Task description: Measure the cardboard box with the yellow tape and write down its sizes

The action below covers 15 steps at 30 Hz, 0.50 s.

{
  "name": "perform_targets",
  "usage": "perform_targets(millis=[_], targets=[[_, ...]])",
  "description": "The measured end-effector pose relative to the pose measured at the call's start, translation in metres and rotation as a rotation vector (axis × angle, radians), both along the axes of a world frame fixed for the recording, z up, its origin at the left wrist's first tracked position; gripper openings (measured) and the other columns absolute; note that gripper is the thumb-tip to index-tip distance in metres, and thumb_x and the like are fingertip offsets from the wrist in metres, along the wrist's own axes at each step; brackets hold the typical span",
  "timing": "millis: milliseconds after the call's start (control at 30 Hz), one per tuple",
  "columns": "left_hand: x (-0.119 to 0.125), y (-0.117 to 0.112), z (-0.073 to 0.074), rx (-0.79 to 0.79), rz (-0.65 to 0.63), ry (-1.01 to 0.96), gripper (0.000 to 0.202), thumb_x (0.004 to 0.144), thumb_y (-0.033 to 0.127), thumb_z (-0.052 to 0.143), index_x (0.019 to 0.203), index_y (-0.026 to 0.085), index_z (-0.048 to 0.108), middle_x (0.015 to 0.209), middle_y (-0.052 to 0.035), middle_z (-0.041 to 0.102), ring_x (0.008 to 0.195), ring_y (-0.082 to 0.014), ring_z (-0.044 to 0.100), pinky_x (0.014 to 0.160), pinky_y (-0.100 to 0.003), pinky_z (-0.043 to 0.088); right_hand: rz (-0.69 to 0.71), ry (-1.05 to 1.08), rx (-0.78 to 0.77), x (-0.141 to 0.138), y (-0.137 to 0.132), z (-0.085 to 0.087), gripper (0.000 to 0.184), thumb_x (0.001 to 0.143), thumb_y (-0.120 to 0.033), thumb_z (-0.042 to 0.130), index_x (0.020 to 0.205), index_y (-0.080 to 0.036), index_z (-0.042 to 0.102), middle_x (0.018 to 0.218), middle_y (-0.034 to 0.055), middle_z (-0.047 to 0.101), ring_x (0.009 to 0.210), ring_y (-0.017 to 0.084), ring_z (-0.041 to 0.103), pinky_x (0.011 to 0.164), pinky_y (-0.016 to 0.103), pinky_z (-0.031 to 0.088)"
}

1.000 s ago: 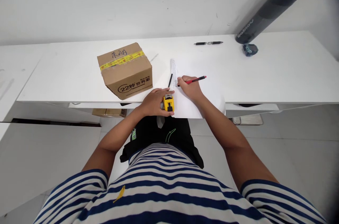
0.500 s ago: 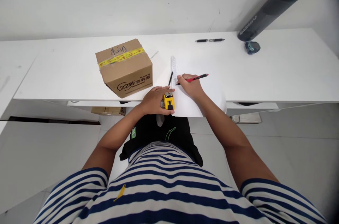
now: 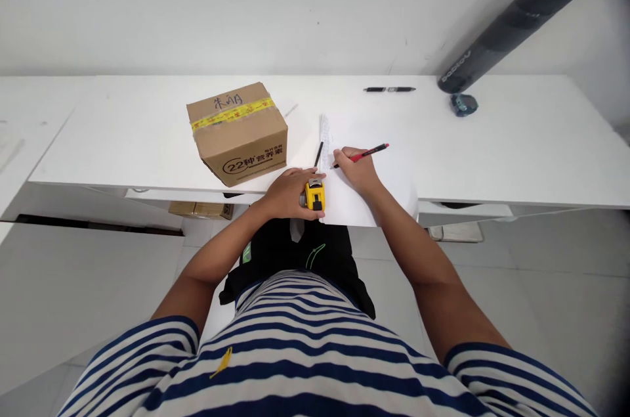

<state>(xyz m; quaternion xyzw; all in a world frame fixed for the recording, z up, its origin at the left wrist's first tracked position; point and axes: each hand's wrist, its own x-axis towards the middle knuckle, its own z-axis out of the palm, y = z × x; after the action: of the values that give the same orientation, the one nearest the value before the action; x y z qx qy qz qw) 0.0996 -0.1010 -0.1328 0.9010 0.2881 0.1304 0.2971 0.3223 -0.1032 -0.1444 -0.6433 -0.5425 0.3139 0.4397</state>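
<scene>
My right hand (image 3: pixel 355 172) is closed round a red pen (image 3: pixel 367 153), whose tip rests on a white sheet of paper (image 3: pixel 388 177) near the table's front edge. My left hand (image 3: pixel 285 192) grips a yellow tape measure (image 3: pixel 314 194) at the left edge of the sheet, fingers wrapped round it. A short black strip, seemingly the tape's end (image 3: pixel 318 153), points away from the tape measure. A taped cardboard box (image 3: pixel 239 130) with printed and handwritten characters stands just left of my left hand.
A black pen (image 3: pixel 389 89) lies at the back of the white table (image 3: pixel 516 141). A small teal object (image 3: pixel 463 104) sits beside a dark leaning tube (image 3: pixel 512 23) at the back right. A black bag (image 3: pixel 295 253) rests on my lap.
Both hands keep their grip and place on the sheet. Only the view has shifted slightly, so everything sits a little lower in the picture.
</scene>
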Motion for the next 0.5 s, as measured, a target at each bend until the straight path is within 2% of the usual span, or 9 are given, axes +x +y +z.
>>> perform_targets(millis=[100,200,300,400,500], targets=[[-0.002,-0.002,0.001,-0.006,0.023,0.016,0.094,0.067,0.058,0.082,0.149,0.021,0.055,0.156,-0.0141,0.055,0.147,-0.0345,0.050,0.125,-0.050,0.033,0.006,-0.017,0.014,-0.002,0.000,0.000,0.036,0.085,-0.042,0.058,0.055,-0.022,0.057,0.058,0.0004,0.060,0.066,0.018,0.057,0.070,0.034,0.047],[-0.005,-0.003,0.000,-0.007,0.036,0.023,0.092,0.067,0.058,0.083,0.147,0.022,0.056,0.158,-0.0145,0.053,0.147,-0.0355,0.049,0.125,-0.051,0.033,-0.012,-0.027,0.057,-0.005,-0.002,0.001,0.037,0.088,-0.048,0.055,0.063,-0.022,0.063,0.066,0.0034,0.066,0.072,0.021,0.062,0.074,0.036,0.050],[-0.010,-0.004,-0.002,-0.003,0.070,-0.016,0.090,0.065,0.056,0.084,0.144,0.020,0.060,0.155,-0.0158,0.055,0.144,-0.0367,0.052,0.123,-0.052,0.036,-0.109,-0.194,0.085,-0.004,0.000,0.004,0.036,0.094,-0.048,0.050,0.091,-0.020,0.072,0.095,0.0090,0.072,0.086,0.024,0.066,0.081,0.039,0.051],[-0.015,-0.006,-0.001,-0.065,0.107,-0.158,0.082,0.067,0.058,0.081,0.136,0.017,0.065,0.144,-0.0169,0.064,0.136,-0.0357,0.059,0.118,-0.050,0.043,-0.144,-0.447,0.000,0.005,0.004,0.008,0.040,0.093,-0.032,0.049,0.124,-0.017,0.069,0.125,0.0171,0.064,0.094,0.028,0.067,0.082,0.043,0.053],[-0.018,-0.011,0.008,-0.163,0.083,-0.392,0.076,0.074,0.062,0.077,0.133,0.017,0.063,0.141,-0.0167,0.066,0.134,-0.0315,0.061,0.116,-0.048,0.045,-0.079,-0.481,-0.074,0.016,0.004,0.015,0.051,0.088,-0.021,0.052,0.137,-0.016,0.063,0.127,0.0198,0.063,0.089,0.028,0.067,0.080,0.046,0.055]])
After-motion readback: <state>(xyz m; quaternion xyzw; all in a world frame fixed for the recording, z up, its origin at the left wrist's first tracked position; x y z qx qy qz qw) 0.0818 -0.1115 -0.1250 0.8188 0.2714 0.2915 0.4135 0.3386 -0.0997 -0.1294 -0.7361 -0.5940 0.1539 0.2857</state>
